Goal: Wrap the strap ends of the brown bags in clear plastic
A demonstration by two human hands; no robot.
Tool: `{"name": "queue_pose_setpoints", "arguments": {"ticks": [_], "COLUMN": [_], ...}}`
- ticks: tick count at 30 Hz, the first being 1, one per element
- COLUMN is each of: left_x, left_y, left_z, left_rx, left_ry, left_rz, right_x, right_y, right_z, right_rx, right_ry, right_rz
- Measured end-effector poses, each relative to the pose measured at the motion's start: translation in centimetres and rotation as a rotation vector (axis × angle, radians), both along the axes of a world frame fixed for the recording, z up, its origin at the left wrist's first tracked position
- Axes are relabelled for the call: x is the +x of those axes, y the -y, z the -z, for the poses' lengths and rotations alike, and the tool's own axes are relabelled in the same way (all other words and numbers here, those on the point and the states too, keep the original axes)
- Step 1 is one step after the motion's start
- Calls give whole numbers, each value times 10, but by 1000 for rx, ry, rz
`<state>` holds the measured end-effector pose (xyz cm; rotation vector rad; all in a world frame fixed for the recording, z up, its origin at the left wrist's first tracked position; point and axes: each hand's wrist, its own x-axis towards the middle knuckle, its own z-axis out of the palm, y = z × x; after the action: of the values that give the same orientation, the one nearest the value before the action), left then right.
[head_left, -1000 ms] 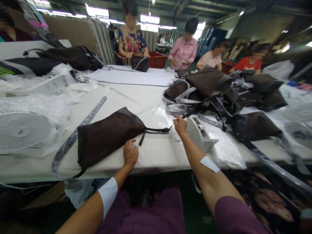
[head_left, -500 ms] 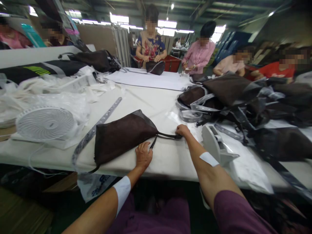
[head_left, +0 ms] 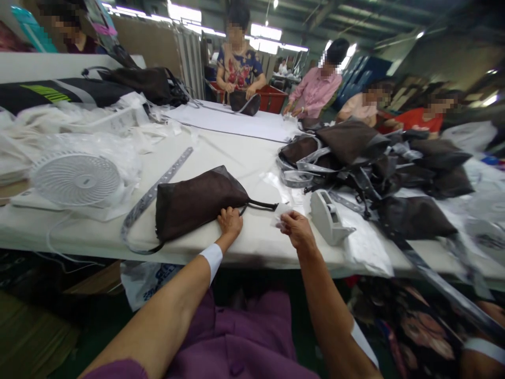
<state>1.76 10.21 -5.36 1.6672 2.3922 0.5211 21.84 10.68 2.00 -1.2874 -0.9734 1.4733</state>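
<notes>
A dark brown bag (head_left: 197, 202) with black end panels lies on its side on the white table. My left hand (head_left: 230, 223) is at its near edge, fingers curled over the edge by the base of a thin black strap (head_left: 262, 205). The strap reaches out to the right of the bag. My right hand (head_left: 295, 227) pinches a small piece of translucent white plastic (head_left: 281, 213) just beyond the strap's end. A long strap in a grey patterned wrapping (head_left: 152, 197) curves around the bag's left side.
A white fan (head_left: 81, 179) lies at left among plastic wrap. A grey-white dispenser-like device (head_left: 329, 218) stands right of my hand. Piled dark bags (head_left: 351, 145) fill the right side. Across the table, a person (head_left: 240, 63) handles another dark bag (head_left: 244, 102); several others work nearby.
My right hand has let go of the strap's end, drawn back slightly towards me and now holds the plastic piece. My left hand has closed at the bag's edge. The view has shifted right.
</notes>
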Motion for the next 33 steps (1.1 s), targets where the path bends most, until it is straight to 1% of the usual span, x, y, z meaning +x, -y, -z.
{"name": "queue_pose_setpoints", "arguments": {"ticks": [2, 5, 8, 11, 14, 16, 17, 18, 19, 21, 23, 24, 25, 26, 27, 29, 30, 31, 32, 33], "left_x": [-1, -3, -4, -1, 5, 10, 11, 13, 14, 15, 17, 18, 18, 18, 17, 11, 7, 2, -2, -6], "left_y": [4, 21, 42, 62, 80, 90, 94, 98, 102, 108, 112, 113, 113, 111, 109, 99, 92, 85, 77, 70], "left_z": [0, 4, 6, 1, -14, -29, -37, -46, -54, -69, -79, -81, -80, -78, -73, -59, -51, -43, -36, -30], "left_rx": [30, 57, 89, 165, 270, 286, 290, 303, 321, 348, 345, 343, 341, 345, 351, 333, 300, 250, 193, 137], "left_ry": [18, 95, 180, 348, 673, 911, 992, 1031, 1030, 945, 833, 790, 765, 763, 781, 817, 801, 752, 675, 583], "left_rz": [31, 121, 196, 202, 181, 226, 265, 308, 351, 435, 513, 548, 573, 570, 525, 334, 229, 157, 129, 140], "right_x": [-7, -16, -22, -29, -36, -40, -41, -42, -43, -42, -41, -39, -38, -36, -34, -31, -29, -27, -25, -24], "right_y": [29, 58, 73, 81, 89, 95, 97, 99, 100, 102, 103, 103, 103, 103, 103, 103, 104, 105, 106, 108], "right_z": [10, 24, 32, 34, 34, 34, 34, 33, 32, 30, 29, 28, 28, 28, 29, 30, 30, 31, 32, 32], "right_rx": [-10, -40, -17, 88, 158, 151, 138, 127, 125, 151, 190, 204, 215, 224, 232, 243, 247, 252, 260, 272], "right_ry": [-35, -6, 43, 86, 170, 202, 201, 198, 202, 239, 296, 321, 345, 371, 402, 459, 479, 494, 511, 534], "right_rz": [-8, -6, 27, 26, 22, 14, 1, -11, -25, -32, -23, -25, -27, -29, -34, -47, -52, -57, -63, -65]}}
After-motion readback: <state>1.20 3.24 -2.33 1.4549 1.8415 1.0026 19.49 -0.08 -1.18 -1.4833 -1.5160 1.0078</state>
